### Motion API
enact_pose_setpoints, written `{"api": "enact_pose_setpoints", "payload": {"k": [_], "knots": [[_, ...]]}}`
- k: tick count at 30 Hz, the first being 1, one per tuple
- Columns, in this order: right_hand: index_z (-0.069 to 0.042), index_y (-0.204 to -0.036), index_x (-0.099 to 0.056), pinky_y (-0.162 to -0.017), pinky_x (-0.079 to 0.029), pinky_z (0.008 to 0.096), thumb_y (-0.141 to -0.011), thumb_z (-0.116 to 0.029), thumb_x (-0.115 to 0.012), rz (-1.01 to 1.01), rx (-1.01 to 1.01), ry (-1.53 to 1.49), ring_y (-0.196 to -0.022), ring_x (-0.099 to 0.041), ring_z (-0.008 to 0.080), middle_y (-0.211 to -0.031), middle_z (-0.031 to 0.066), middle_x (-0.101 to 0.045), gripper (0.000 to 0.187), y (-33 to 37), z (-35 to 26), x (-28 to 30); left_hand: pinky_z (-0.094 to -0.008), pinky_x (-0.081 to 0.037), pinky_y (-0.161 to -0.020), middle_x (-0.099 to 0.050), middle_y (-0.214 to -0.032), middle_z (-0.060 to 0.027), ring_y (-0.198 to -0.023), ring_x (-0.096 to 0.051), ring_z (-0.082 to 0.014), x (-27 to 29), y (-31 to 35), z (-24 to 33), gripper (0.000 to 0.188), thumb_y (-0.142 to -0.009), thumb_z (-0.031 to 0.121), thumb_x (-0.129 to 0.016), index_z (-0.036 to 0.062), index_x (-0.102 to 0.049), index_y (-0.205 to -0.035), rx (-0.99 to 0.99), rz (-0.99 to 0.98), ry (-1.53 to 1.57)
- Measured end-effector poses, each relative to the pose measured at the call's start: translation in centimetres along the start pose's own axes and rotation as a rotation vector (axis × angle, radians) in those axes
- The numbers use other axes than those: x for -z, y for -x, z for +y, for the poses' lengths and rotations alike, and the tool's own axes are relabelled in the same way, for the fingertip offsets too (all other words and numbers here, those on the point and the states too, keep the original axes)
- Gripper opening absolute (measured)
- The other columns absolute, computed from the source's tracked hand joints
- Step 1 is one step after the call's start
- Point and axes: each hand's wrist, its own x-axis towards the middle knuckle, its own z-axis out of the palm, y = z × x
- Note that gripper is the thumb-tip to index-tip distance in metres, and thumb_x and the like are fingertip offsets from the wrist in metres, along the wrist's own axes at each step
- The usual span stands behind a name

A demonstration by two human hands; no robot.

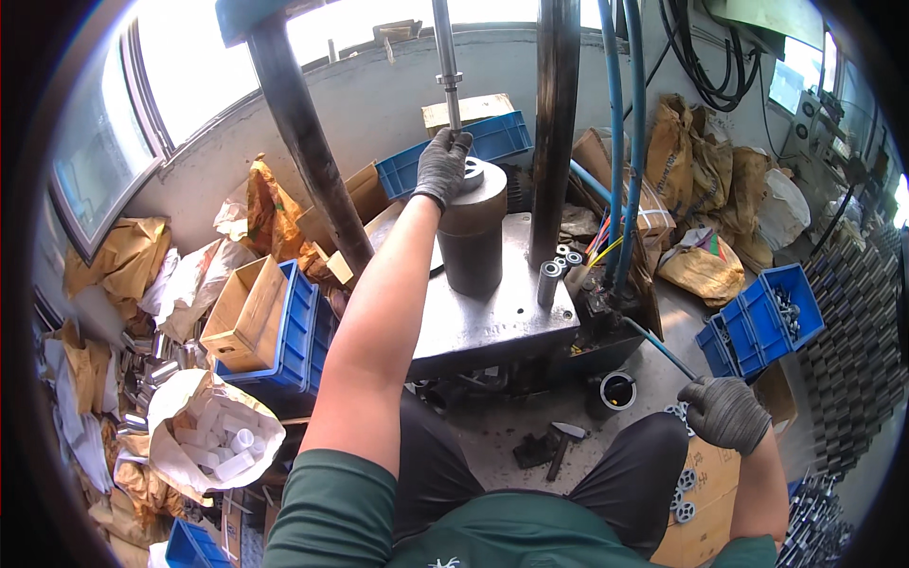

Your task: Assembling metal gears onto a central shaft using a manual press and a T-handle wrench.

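In a dark grey knit glove, my left hand (443, 168) is closed at the lower end of a vertical metal press rod (446, 57). The fingers hide what they grip. Just beside it, a spoked metal wheel (472, 169) lies on top of a thick dark steel cylinder (473, 246), which stands upright on the press table (492, 327). At the right, my right hand (724, 414), in the same kind of glove, is wrapped round the end of a blue-grey lever (660, 347) that slopes up to the machine.
Dark press columns (557, 123) flank the cylinder. Small metal tubes (549, 282) stand at the table's right corner. Blue bins (767, 317) hold metal parts. Spoked wheels lie on cardboard (705, 492) by my right leg. A hammer (564, 448) lies on the floor, and a sack (213, 431) holds white plastic pieces.
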Motion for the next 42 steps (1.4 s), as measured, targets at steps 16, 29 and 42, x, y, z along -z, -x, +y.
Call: {"api": "enact_pose_setpoints", "payload": {"k": [16, 29, 42], "knots": [[-0.008, -0.088, -0.074, -0.073, -0.056, 0.0506, -0.084, -0.029, -0.064, 0.093, -0.156, -0.061, -0.079, -0.071, 0.039, -0.08, 0.0173, -0.071, 0.023, 2.8, -1.3, -4.3, -0.0368, -0.055, -0.081, -0.074, -0.093, -0.0097, -0.091, -0.072, -0.0209, 1.2, -3.2, 6.2, 0.044, -0.106, 0.05, -0.057, 0.0106, -0.061, -0.125, -0.033, 0.042, 0.632], [-0.008, -0.092, -0.078, -0.076, -0.056, 0.0485, -0.083, -0.027, -0.065, 0.091, -0.112, -0.041, -0.08, -0.071, 0.0377, -0.087, 0.0158, -0.074, 0.025, 1.7, -0.7, -2.4, -0.038, -0.055, -0.068, -0.068, -0.074, -0.0109, -0.067, -0.069, -0.0255, 0.5, -5.3, 9.4, 0.024, -0.099, 0.017, -0.048, 0.0061, -0.064, -0.114, 0.064, 0.047, 0.726], [-0.008, -0.086, -0.075, -0.077, -0.056, 0.0504, -0.08, -0.025, -0.065, 0.046, -0.209, -0.057, -0.083, -0.071, 0.0383, -0.086, 0.0164, -0.073, 0.02, 3.9, -1.9, -6.3, -0.0352, -0.05, -0.053, -0.066, -0.071, -0.0119, -0.063, -0.07, -0.0267, 0.5, -5.9, 9.0, 0.022, -0.092, 0.016, -0.052, 0.0037, -0.064, -0.106, 0.091, 0.066, 0.733]]}}
